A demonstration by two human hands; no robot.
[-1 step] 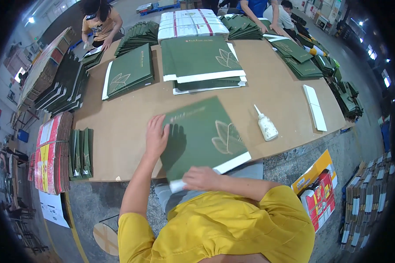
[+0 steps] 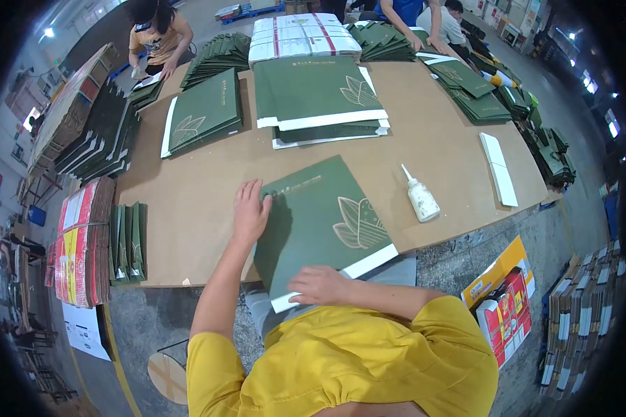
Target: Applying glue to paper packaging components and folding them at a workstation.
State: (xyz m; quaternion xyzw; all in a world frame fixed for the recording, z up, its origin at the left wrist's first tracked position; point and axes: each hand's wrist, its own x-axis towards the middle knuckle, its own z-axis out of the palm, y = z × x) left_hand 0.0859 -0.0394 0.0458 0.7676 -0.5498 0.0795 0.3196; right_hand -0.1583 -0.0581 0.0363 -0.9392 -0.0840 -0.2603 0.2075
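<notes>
While my left hand (image 2: 250, 214) lies open, fingers extended, at the left edge of a flat green piece (image 2: 306, 226), my right hand (image 2: 320, 285) bends over its lower end by the white border (image 2: 368, 262) — whether those fingers pinch it, I cannot tell. The piece sits aslant at the near side of the counter (image 2: 188, 236), its lower corner jutting past the edge towards me, gold leaves facing up. To its right is a white nozzle bottle (image 2: 423, 201), then some white strips (image 2: 498, 170). Beyond the piece lie two green stacks, one central (image 2: 320, 90), one left (image 2: 205, 111) — and behind them, a strapped white bundle (image 2: 302, 38).
</notes>
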